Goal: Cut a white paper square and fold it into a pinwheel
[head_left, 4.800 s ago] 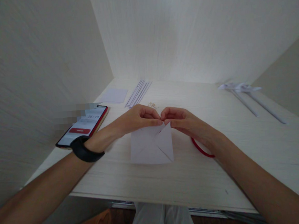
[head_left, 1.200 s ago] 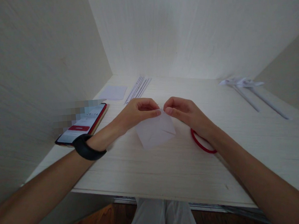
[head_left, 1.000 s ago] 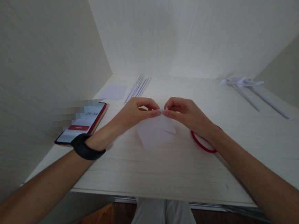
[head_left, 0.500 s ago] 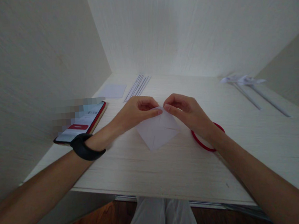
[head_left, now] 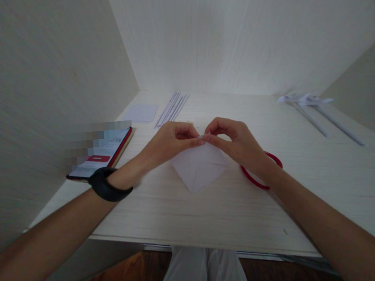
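A folded white paper square (head_left: 199, 167) lies on the pale wooden desk (head_left: 212, 212), turned so one corner points toward me. My left hand (head_left: 171, 141), with a black band on its wrist, pinches the paper's far corner between thumb and forefinger. My right hand (head_left: 234, 141) pinches the same corner from the other side, fingertips touching those of the left. A red ring-shaped band (head_left: 263, 171) rests on the desk under my right wrist.
A phone (head_left: 102, 153) with a lit screen leans at the left wall. Farther back lie a small white paper sheet (head_left: 141, 113) and several thin paper strips (head_left: 172, 108). Two rolled paper sticks with folded tops (head_left: 318, 113) lie at the right. Walls enclose the desk on three sides.
The paper was a flat square with edges toward me; it has been turned to sit corner-first and looks smaller. Both hands stayed pinched at its far corner throughout.
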`<state>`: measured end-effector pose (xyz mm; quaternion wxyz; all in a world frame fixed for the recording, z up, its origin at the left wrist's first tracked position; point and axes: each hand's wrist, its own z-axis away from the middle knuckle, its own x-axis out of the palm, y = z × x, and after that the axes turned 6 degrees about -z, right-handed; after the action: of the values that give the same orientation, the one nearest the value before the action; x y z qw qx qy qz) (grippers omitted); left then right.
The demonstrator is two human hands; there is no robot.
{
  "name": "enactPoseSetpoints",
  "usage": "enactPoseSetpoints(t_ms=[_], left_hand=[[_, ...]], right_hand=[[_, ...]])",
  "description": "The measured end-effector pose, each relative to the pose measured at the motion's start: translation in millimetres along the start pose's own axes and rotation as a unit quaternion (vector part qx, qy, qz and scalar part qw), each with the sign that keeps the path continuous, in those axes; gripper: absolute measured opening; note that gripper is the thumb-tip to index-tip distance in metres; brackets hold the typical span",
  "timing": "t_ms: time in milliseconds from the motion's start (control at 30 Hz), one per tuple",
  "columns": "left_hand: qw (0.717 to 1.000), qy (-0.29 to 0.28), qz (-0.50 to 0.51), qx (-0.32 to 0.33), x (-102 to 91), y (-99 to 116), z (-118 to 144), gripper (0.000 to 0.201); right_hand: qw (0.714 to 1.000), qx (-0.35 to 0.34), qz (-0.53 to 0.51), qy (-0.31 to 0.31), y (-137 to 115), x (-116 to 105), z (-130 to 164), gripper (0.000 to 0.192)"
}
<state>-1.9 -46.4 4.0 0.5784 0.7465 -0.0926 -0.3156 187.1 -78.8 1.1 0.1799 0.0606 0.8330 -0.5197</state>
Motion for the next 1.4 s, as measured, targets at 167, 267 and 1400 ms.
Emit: enactPoseSetpoints(t_ms=[167,267,1400], left_hand=[[1.000,-0.001,-0.004,0.004,-1.0,-1.4,-1.1,0.018],[1.000,0.005,-0.003,0.001,-0.2,-0.7,-1.7,0.019],[0.998,-0.008,0.048,-0.026,4.5,9.8,1.9,0.012]], right_hand=[[1.000,-0.003,0.012,0.015,-0.8,-0.5,0.0,0.013],[1.000,-0.015,0.005,0.015,0.6,-1.0,-0.1,0.012],[0.999,-0.014,-0.025,0.013,1.7,1.4,-0.5,0.013]])
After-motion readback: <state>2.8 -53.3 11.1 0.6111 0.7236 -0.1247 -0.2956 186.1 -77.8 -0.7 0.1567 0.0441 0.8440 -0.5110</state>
